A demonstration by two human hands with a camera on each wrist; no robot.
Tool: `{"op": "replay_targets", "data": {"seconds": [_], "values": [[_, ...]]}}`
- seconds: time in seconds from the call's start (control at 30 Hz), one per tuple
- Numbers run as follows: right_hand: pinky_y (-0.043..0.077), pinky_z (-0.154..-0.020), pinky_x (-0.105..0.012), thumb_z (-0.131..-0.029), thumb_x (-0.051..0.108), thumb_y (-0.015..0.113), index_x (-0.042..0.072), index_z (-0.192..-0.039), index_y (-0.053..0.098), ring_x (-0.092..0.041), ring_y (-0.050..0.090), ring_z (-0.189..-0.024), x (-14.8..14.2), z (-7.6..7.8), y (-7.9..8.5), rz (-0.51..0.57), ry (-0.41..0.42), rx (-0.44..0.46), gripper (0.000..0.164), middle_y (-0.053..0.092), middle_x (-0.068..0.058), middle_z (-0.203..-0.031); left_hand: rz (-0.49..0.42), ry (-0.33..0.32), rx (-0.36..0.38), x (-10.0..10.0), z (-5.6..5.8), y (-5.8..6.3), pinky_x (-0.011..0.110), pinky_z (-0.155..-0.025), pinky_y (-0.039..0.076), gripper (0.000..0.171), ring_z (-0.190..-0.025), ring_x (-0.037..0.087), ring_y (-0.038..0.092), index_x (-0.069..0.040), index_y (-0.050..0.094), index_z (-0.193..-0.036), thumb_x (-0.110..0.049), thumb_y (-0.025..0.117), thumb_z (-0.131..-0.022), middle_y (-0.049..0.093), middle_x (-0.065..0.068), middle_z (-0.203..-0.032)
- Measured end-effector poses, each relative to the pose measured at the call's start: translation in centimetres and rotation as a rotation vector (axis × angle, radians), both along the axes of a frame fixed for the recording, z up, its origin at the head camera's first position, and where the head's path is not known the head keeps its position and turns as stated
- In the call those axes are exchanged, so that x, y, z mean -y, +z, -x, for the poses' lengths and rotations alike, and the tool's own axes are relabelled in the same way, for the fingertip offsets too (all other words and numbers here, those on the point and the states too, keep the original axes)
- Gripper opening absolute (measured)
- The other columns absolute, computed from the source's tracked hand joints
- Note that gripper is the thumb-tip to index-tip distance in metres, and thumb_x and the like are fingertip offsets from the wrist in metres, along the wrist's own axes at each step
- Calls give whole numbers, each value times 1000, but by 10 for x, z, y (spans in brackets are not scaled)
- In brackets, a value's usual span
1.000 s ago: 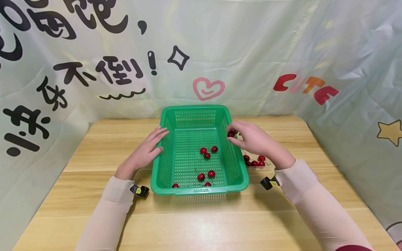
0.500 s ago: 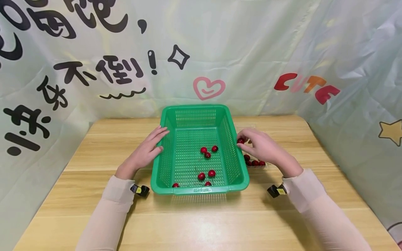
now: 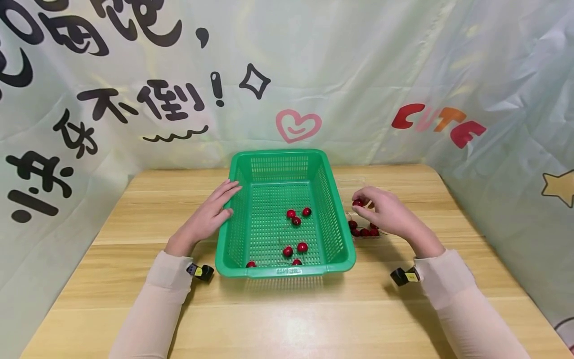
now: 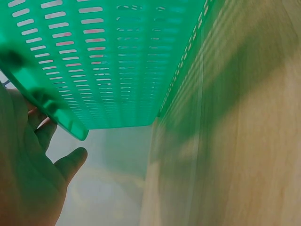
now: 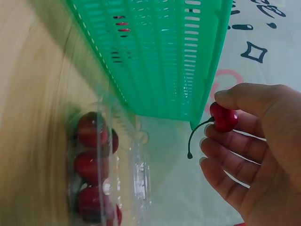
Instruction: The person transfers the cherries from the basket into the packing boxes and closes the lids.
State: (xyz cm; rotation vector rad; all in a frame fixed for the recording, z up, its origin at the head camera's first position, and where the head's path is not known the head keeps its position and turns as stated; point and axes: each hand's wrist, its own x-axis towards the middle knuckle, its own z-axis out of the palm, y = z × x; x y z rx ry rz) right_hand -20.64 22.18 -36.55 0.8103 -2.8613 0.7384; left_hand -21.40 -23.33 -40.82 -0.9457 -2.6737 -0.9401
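A green plastic basket with slotted walls stands mid-table, several red cherries scattered on its floor. Along its left rim rests my left hand, fingers laid straight over the edge and thumb apart outside the wall, as the left wrist view also has it. Right of the basket, my right hand pinches one cherry between thumb and fingers, its curved stem hanging free. Below that hand lies a clear plastic box with several more cherries; the hand hides part of it in the head view.
The wooden table carries the basket and the box side by side, the box close against the basket's right wall. A pale printed cloth with lettering and a heart hangs behind and along both sides.
My right hand has moved right, away from the basket's right rim to over the clear box, with the cherry still pinched. My left hand and the basket have stayed put.
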Motion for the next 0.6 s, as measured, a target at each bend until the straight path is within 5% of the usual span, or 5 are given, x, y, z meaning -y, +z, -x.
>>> {"op": "replay_targets", "data": {"seconds": [0.6], "values": [[50, -75, -43, -93, 20, 66, 6, -107, 65, -19, 63, -85, -22, 0, -29, -31, -52, 60, 20, 67, -1, -93, -5, 8, 9, 0, -1, -1, 58, -114, 17, 56, -148, 34, 11, -6, 38, -150, -13, 45, -95, 27, 9, -158]]}}
